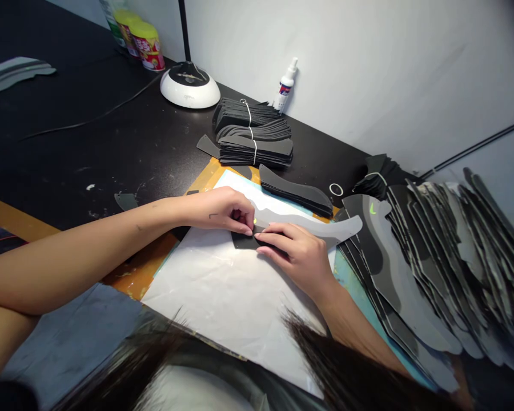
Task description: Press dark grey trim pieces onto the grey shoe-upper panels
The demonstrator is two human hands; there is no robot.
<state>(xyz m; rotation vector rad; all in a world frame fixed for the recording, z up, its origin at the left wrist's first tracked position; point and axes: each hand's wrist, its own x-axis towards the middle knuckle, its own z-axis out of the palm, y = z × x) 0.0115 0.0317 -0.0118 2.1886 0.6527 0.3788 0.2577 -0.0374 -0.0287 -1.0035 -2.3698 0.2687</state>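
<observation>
A curved grey and dark cut-out piece [325, 229] lies across the white sheet, with a small yellow-green mark near its left end. At that end is a dark grey flat panel [243, 241]. My left hand [232, 211] has its fingers curled and its thumb and fingertip pinching the panel's upper edge. From the right, my right hand [297, 251] grips the same panel between thumb and fingers, the fingertips almost meeting those of my left hand. Part of the panel and the curved piece is hidden beneath both hands.
Behind my hands lie a loose stack of dark panels [297, 191] and tied bundles [255, 149]. Many layered grey pieces [437, 268] crowd the right. A white lamp base [190, 91], a spray bottle [285, 85] and yellow-lidded tubs [148, 48] stand at the back.
</observation>
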